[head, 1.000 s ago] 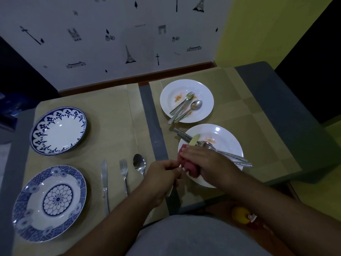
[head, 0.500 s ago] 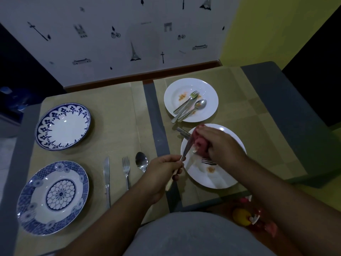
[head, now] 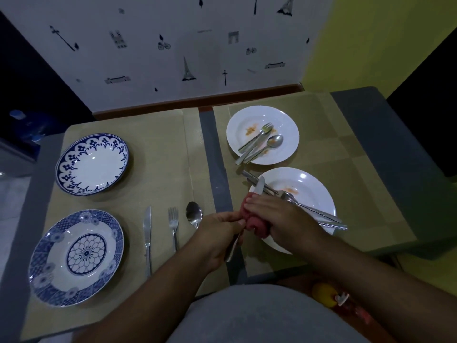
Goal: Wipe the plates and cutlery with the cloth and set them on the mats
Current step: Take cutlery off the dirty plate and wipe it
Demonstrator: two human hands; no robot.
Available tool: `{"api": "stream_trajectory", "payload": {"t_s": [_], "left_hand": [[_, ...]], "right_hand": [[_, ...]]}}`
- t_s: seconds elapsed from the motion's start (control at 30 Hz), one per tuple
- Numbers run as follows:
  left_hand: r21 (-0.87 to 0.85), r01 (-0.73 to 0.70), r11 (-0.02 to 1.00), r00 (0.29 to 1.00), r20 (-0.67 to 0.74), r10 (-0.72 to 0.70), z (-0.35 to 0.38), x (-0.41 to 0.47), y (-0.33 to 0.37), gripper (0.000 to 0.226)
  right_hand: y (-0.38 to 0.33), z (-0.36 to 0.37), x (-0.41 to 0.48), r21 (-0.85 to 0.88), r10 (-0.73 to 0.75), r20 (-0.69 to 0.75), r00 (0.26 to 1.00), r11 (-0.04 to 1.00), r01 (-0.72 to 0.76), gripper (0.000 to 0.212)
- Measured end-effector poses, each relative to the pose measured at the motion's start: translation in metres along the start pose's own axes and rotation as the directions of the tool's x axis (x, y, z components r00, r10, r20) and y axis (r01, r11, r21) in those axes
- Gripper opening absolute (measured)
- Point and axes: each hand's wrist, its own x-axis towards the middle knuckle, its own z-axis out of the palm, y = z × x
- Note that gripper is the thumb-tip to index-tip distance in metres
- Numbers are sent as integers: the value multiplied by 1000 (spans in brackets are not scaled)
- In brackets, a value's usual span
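Cloth (head: 254, 225): red, bunched in your right hand (head: 279, 216), fingers curled round it, at the near-left rim of the near white plate (head: 314, 184). It's wrapped around the held knife (head: 260, 186). The blade tip sticks out on the far side. The handle end pokes out below your left hand (head: 217, 233), which is clamped on the handle. The hands meet at the cloth.

Right mat (head: 366, 174):
- Near white plate has an orange smear. Loose cutlery (head: 314, 210) lies across it, ends past the right rim; can't tell exactly which pieces.
- Far white plate (head: 289, 125) has orange smears, with a dirty fork (head: 257, 137) and dirty spoon (head: 270, 142) lying on it.

Left mat (head: 158, 149):
- Far blue plate (head: 91, 164) and near blue plate (head: 76, 256) sit along the left side, apart.
- Laid knife (head: 147, 233), laid fork (head: 173, 224) and laid spoon (head: 194, 214) lie side by side, not touching, right of the near blue plate. The spoon is just beside your left hand.

Grey table (head: 215, 169) shows as a strip between the mats.
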Motion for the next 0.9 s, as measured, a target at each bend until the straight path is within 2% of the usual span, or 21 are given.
{"api": "stream_trajectory", "payload": {"t_s": [0.13, 0.27, 0.4, 0.57, 0.7, 0.83, 0.9], "left_hand": [[25, -16, 1000, 1000, -24, 17, -1, -1, -2, 21], [13, -26, 1000, 999, -39, 27, -2, -2, -5, 20], [-46, 5, 999, 1000, -30, -7, -5, -5, -4, 13], [-103, 18, 994, 999, -33, -21, -18, -4, -1, 17], [-202, 88, 976, 994, -41, -98, -28, -1, -1, 16], [-323, 179, 929, 983, 18, -183, -34, -1, -3, 11], [-325, 191, 926, 980, 7, -200, -37, -1, -5, 12]], "right_hand": [[13, -7, 13, 41, 110, -64, 992, 993, -107, 55], [24, -16, 24, 109, 221, -63, 973, 971, -214, 35], [25, -30, 29, 133, 369, -179, 912, 928, -349, 48], [11, -19, 25, 254, 373, -97, 923, 906, -339, 47], [-4, -3, 21, 287, 380, -40, 924, 890, -353, 54], [-13, 5, 19, 283, 403, -3, 915, 878, -386, 52], [-18, 3, 19, 304, 394, -1, 919, 876, -375, 54]]}}
